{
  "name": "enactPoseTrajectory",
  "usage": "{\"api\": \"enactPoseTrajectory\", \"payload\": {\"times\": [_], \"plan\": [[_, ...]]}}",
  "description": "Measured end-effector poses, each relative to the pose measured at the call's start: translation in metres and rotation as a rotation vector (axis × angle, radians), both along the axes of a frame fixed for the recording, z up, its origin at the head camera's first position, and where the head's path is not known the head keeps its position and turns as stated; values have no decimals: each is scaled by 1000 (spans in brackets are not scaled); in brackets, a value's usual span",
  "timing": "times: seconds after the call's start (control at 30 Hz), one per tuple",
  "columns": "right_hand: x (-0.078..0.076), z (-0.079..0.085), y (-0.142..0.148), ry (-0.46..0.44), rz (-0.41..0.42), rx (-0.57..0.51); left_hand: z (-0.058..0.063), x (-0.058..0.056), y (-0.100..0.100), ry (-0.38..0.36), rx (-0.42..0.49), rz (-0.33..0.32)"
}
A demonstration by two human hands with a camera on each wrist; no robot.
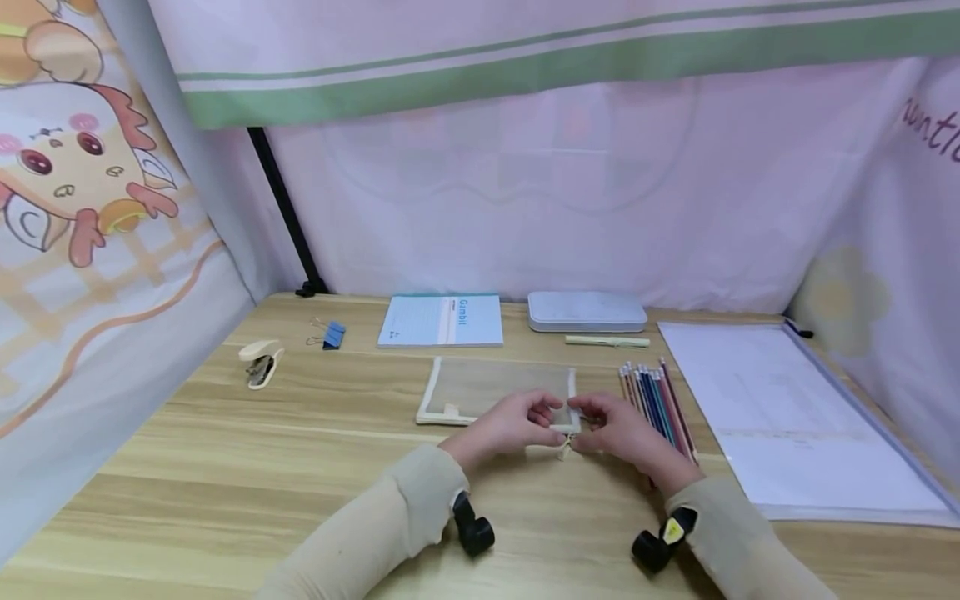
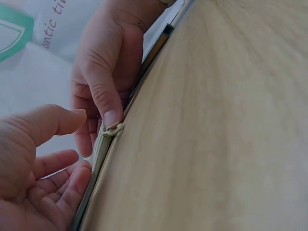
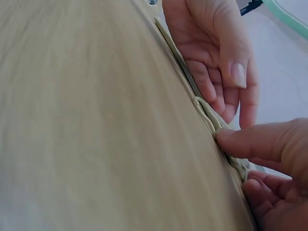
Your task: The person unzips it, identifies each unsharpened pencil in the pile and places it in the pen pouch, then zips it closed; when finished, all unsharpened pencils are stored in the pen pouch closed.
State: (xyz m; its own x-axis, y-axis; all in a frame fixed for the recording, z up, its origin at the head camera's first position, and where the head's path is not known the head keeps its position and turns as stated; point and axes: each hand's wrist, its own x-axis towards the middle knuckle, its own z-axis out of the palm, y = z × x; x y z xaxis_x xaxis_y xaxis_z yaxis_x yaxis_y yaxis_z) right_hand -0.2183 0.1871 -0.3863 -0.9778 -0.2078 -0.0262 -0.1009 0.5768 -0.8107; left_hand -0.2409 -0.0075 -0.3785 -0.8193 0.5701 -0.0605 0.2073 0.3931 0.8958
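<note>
A see-through zip pouch [image 1: 498,379] with pale edging lies flat on the table. My right hand [image 1: 618,429] is at its front right corner, the thumb pressed on the looped cord zipper pull [image 3: 206,115] and pinching it. The zipper [image 2: 98,166] runs along the pouch's near edge, close to the tabletop. Beside the corner is my left hand [image 1: 517,423], its fingers loosely bent and the thumb apart from them. Nothing shows between those fingers in the left wrist view. Both hands cover part of the pouch's right side in the head view.
Several pencils [image 1: 656,396] lie right of the pouch, partly behind my right forearm. Farther right is a large clear-covered white sheet or folder [image 1: 802,417]. Along the back are a notebook [image 1: 442,321], a pale case [image 1: 587,311] and a pen [image 1: 607,341]. Binder clips [image 1: 333,335] and a stapler [image 1: 262,364] sit left.
</note>
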Motion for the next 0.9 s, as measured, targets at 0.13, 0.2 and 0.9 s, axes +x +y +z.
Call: {"api": "enactPoseTrajectory", "payload": {"times": [0.13,0.2,0.9], "plan": [[-2,-3,-2,48,-28,19,-3,-2,2,-3,13,17],[-3,-3,-3,62,-43,31,-3,-4,4,5,4,16],[-1,-2,-9,63,-60,76,-9,-12,5,72,-39,29]]}}
